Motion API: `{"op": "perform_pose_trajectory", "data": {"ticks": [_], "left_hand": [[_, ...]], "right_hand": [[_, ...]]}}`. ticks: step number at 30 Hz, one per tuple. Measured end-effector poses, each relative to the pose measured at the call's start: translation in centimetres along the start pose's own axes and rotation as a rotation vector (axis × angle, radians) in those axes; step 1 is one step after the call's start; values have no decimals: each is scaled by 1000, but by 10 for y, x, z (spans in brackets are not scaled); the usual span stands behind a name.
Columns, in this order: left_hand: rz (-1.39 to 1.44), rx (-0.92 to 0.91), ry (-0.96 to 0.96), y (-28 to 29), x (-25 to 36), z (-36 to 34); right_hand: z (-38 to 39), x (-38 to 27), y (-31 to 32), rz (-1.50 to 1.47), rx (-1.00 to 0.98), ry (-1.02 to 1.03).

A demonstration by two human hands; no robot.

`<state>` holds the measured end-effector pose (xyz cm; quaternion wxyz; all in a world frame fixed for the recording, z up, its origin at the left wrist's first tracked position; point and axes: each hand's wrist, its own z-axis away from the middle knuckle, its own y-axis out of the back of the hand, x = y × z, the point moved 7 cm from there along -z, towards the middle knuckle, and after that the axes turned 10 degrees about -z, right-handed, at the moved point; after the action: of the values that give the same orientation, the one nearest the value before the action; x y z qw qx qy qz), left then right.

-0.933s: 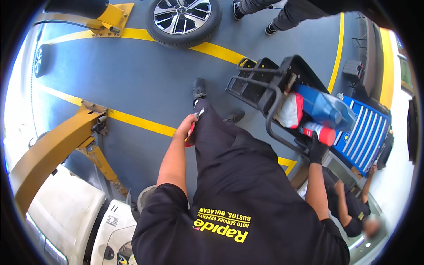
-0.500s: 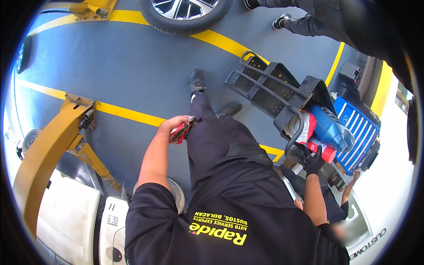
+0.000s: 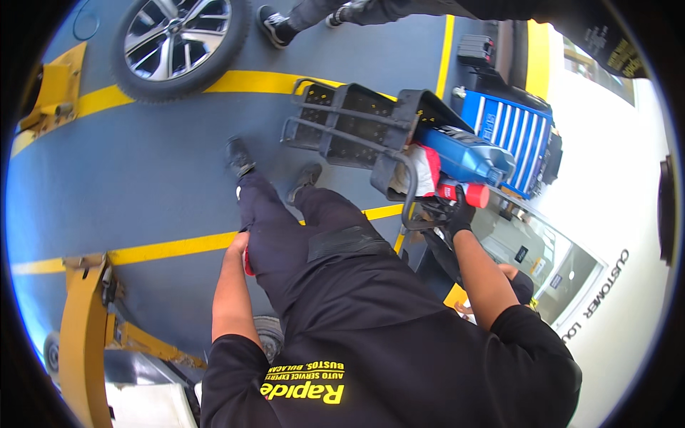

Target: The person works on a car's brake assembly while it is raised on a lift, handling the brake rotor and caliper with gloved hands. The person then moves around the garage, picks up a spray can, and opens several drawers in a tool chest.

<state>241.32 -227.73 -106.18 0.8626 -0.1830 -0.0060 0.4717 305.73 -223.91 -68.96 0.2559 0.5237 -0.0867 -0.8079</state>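
My right hand (image 3: 462, 216), in a black glove, is closed at the near end of a black tubular carrier (image 3: 349, 128) with several perforated bins. One gloved finger lies against a red spray can (image 3: 471, 195) in that end. Beside the can sit a large blue bottle (image 3: 464, 157) and a red-and-white cloth (image 3: 426, 171). My left hand (image 3: 240, 244) is bare and hangs by my left thigh, its fingers mostly hidden behind the leg. A bit of red cloth (image 3: 248, 263) shows under it.
A wheel with tyre (image 3: 171, 43) lies at the far left. Yellow lift arms (image 3: 82, 342) stand at left. A blue tool cabinet (image 3: 510, 135) is beyond the carrier. One person (image 3: 278, 27) stands at the far side; another (image 3: 524, 287) is behind my right arm. Yellow lines (image 3: 178, 247) cross the floor.
My view has turned, so the wheel, lift arms and carrier sit differently in it. The right hand stays at the carrier. My left hand has dropped behind the thigh, covering most of the red cloth.
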Motion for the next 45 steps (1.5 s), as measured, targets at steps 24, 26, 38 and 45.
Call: {"op": "perform_pose_trajectory", "data": {"ticks": [24, 26, 38, 45], "left_hand": [[-71, 452, -238, 26, 104, -49], [105, 332, -208, 10, 101, -41], [-468, 822, -628, -116, 70, 169], [-350, 900, -1309, -257, 184, 388]], "right_hand": [[-13, -16, 5, 24, -73, 332], [-17, -18, 9, 69, -106, 392], [-34, -41, 91, -149, -357, 405], [47, -168, 112, -549, -818, 571]]}}
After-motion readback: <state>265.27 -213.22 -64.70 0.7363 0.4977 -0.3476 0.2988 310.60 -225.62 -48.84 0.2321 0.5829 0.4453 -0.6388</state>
